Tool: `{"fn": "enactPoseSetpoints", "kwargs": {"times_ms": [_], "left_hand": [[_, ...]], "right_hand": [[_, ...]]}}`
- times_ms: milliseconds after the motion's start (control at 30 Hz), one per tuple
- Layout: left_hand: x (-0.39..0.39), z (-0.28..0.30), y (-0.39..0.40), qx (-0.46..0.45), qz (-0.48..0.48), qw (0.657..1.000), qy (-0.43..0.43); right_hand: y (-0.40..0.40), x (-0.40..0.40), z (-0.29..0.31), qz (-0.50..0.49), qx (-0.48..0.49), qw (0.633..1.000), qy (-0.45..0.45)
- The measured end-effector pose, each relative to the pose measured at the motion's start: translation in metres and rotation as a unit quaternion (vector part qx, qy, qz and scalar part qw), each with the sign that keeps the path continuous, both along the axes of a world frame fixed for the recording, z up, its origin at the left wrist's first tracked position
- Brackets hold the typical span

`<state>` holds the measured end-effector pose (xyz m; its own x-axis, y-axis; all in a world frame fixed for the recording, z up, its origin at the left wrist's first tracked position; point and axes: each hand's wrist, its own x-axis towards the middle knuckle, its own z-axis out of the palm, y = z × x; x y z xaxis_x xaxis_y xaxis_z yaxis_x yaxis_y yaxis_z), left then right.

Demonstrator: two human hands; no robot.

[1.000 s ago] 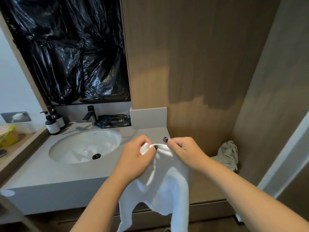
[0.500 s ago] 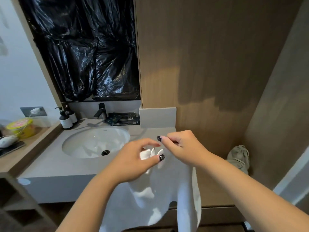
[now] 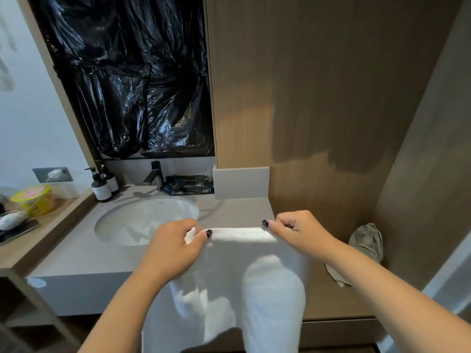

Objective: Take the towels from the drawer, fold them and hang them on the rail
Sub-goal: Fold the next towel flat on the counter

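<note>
White terry towel hangs in front of the person, held up by its top edge, which is stretched straight between the two hands. The left hand pinches one upper corner, thumb on the near side and fingers curled round the cloth; the right hand pinches the other corner the same way, well apart from the left. Below the grip the towel drops in loose folds, its lower end out of view. Just beyond the held edge lies the grey vanity counter, with the oval sink beyond the left hand. Farther back stand a dark tap and two pump bottles. Beyond the right forearm a crumpled grey-green cloth sits against the wooden wall.
</note>
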<state>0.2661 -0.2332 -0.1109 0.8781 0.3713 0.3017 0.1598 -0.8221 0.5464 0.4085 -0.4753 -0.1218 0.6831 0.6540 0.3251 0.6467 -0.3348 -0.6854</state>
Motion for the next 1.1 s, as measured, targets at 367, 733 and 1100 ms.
{"fn": "enactPoseSetpoints", "kwargs": {"times_ms": [367,733,1100], "left_hand": [[0.014,-0.01,-0.043,-0.08,-0.181,0.98,-0.024],[0.027,-0.05,-0.006,-0.17,-0.07,0.983,0.0],[0.022,-0.093,0.0,-0.223,0.0,0.975,0.009]], "right_hand": [[0.028,-0.024,0.027,0.081,0.0,0.997,-0.012],[-0.007,0.01,0.014,0.058,-0.1,0.992,0.053],[-0.034,0.024,-0.008,0.073,-0.212,0.954,0.2]]}}
